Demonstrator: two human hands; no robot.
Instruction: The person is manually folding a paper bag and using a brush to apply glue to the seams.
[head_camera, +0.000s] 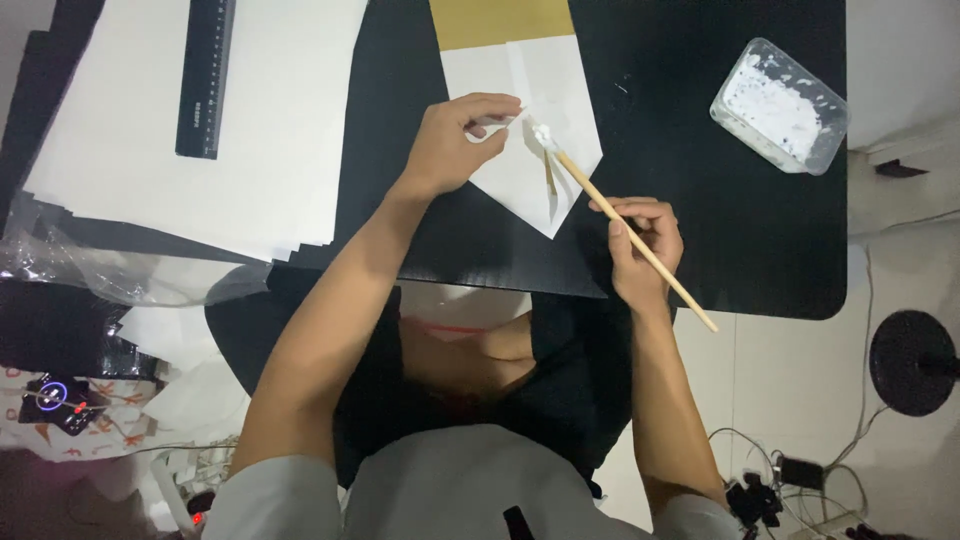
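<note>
Overhead, right hand (640, 245) slanting brush (625, 235)

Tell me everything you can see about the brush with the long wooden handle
The brush has a long, thin, pale wooden handle and a small tip loaded with white paste. It lies slanted, tip up-left, free end reaching past the black table's front edge. The right hand grips the handle near its middle. The tip touches a folded white paper piece, close to the flap pinched by the left hand.
</note>
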